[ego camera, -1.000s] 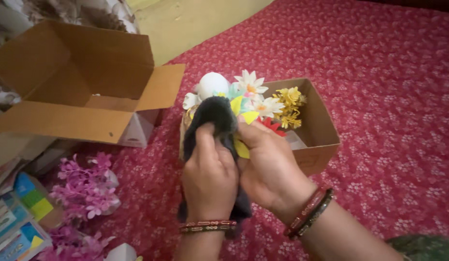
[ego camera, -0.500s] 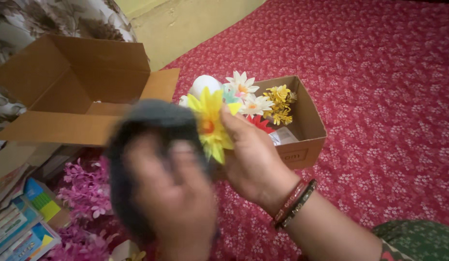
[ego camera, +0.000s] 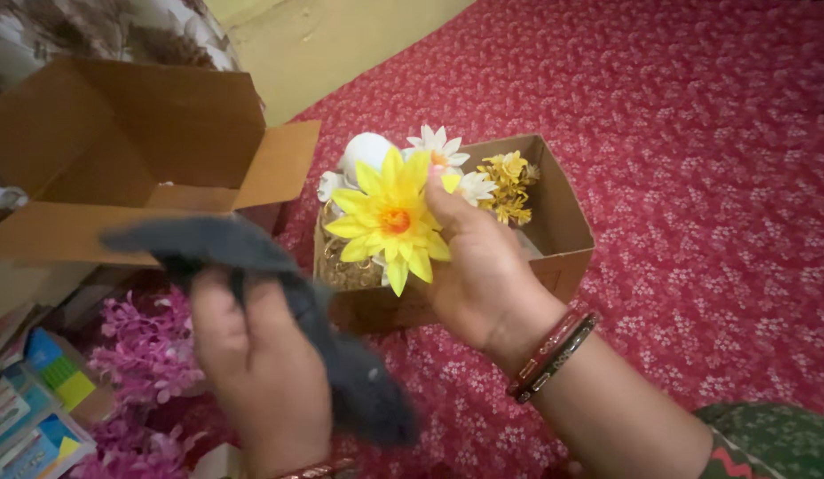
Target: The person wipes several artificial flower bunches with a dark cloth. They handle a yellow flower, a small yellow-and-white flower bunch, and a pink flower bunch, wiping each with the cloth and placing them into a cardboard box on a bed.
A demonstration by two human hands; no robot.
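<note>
My right hand (ego camera: 483, 266) holds a yellow artificial flower (ego camera: 390, 217) with an orange centre, its face turned toward me, above the near left corner of a small open cardboard box (ego camera: 563, 253). My left hand (ego camera: 256, 372) grips a dark grey cloth (ego camera: 252, 266) that drapes over its fingers and hangs down at the lower left, apart from the flower. Inside the small box sit white flowers (ego camera: 438, 151), a sprig of small yellow flowers (ego camera: 508, 182) and a white rounded object (ego camera: 363, 153).
A large open cardboard box (ego camera: 137, 151) lies on its side at the left. Purple artificial flowers (ego camera: 141, 355) and colourful books (ego camera: 30, 408) lie at the lower left. A red patterned cloth (ego camera: 696, 160) covers the surface; a yellowish floor strip (ego camera: 341, 44) shows at the top.
The left hand has pulled the grey cloth off the flower and swung down to the left. The yellow flower, covered a second ago, is now fully uncovered in the right hand.
</note>
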